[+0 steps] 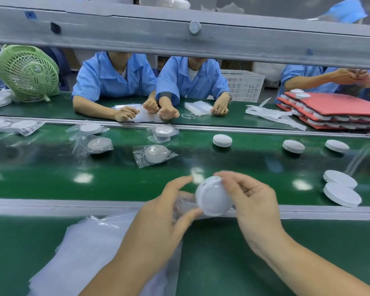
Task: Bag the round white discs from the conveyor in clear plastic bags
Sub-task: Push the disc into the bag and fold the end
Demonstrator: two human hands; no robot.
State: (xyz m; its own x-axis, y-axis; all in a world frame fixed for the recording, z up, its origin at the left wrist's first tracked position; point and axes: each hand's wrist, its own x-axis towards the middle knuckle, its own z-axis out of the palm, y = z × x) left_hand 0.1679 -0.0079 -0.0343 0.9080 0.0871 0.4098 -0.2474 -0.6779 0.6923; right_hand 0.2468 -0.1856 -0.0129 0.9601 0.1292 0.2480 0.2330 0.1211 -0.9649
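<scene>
My right hand (pixel 252 201) grips a round white disc (pixel 212 197) over the near rail of the green conveyor (pixel 115 180). My left hand (pixel 165 212) holds a clear plastic bag (pixel 184 205) by its mouth, right beside the disc. A stack of empty clear bags (pixel 88 251) lies under my left forearm. Bare discs sit on the belt at the right (pixel 340 188), (pixel 222 140), (pixel 293 146), (pixel 337 145). Bagged discs (pixel 155 154) lie on the belt at the left and middle.
A grey beam (pixel 179 37) crosses the top of the view. People in blue coats work at the far side with bags. A green fan (pixel 27 71) stands at the far left. Red trays (pixel 338 107) layered with discs sit at the far right.
</scene>
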